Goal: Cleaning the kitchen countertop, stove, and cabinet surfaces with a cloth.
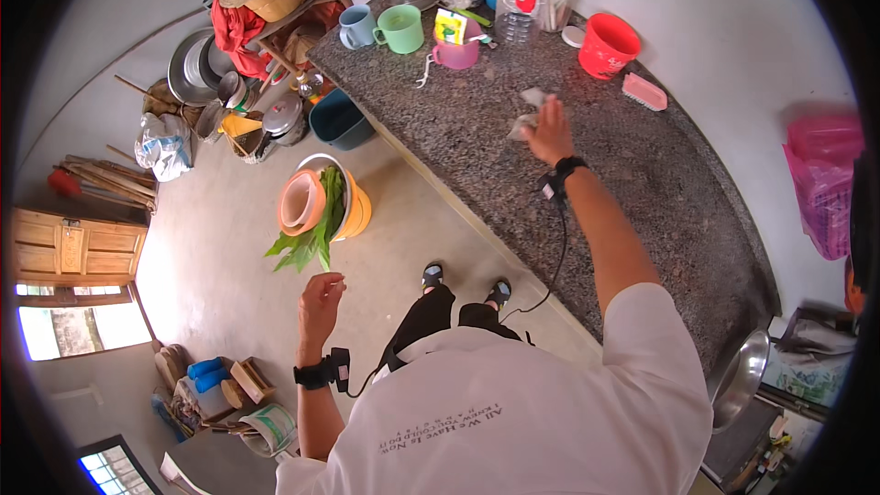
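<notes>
My right hand (549, 132) lies over a crumpled whitish cloth or tissue (524, 126) on the speckled stone countertop (474, 172); part of it shows beside the thumb, and a pale patch (533, 96) shows past the fingertips. How firmly the hand holds it is hidden. My left hand (323, 302) is raised over the floor at my left, fingers bent and thumb near the index finger; whether anything is between them is unclear. Near it, green leaves (323, 227) hang from a yellow bucket (359, 206) that also bears nested pink and orange basins (301, 203).
Along the counter's far side stand a blue mug (357, 26), a green mug (400, 29), a pink mug (456, 55) with a packet, a clear plastic bottle (517, 14), a red cup (609, 46) and a pink brush (645, 92). A dark bin (340, 119) and pots stand on the floor.
</notes>
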Demonstrator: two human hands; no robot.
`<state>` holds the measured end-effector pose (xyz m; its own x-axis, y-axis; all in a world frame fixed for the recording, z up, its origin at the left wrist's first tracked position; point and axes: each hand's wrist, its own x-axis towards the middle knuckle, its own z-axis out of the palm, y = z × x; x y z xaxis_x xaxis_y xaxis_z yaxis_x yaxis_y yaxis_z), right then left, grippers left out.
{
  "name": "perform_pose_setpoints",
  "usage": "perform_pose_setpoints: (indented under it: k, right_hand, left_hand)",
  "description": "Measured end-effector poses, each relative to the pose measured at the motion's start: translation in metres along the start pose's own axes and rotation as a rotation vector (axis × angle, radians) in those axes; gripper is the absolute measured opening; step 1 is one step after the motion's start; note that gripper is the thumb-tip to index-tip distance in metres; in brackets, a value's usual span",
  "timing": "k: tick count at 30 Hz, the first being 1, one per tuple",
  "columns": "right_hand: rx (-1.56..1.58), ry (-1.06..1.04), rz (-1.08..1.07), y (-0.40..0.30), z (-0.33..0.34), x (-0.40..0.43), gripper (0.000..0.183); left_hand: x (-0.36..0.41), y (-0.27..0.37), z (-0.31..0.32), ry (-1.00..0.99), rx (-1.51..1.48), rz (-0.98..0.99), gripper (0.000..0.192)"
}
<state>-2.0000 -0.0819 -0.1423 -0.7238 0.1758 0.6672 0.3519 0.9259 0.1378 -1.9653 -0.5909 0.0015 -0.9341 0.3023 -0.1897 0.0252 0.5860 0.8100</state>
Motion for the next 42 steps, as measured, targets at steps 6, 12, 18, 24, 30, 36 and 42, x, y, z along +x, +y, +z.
perform_pose_setpoints:
  k: [6, 12, 18, 24, 30, 36, 42]
  right_hand:
    - [0.436, -0.496, 0.269, -0.099, -0.022, 0.021, 0.072]
    - [0.376, -0.479, 0.068, -0.214, -0.067, -0.021, 0.064]
    - [0.309, -0.685, 0.278, -0.173, -0.123, -0.080, 0.067]
    - [0.186, -0.765, 0.484, -0.137, -0.183, -0.136, 0.065]
    - [0.311, -0.590, 0.643, -0.098, -0.228, -0.214, 0.065]
    - [0.171, -0.683, 0.701, -0.052, -0.305, -0.282, 0.064]
    - [0.136, -0.613, 0.805, -0.012, -0.348, -0.333, 0.066]
  left_hand:
    - [0.032, -0.023, -0.008, -0.140, -0.073, -0.011, 0.015]
    - [0.085, -0.026, 0.010, -0.290, -0.045, 0.124, 0.019]
    - [0.119, 0.022, 0.108, -0.557, 0.107, 0.677, 0.035]
    - [0.098, 0.035, 0.219, -0.591, 0.218, 1.135, 0.051]
    - [0.026, 0.057, 0.287, -0.720, 0.483, 1.223, 0.056]
    - [-0.064, 0.068, 0.337, -0.845, 0.485, 1.272, 0.057]
    - [-0.100, 0.089, 0.390, -0.799, 0.537, 1.429, 0.057]
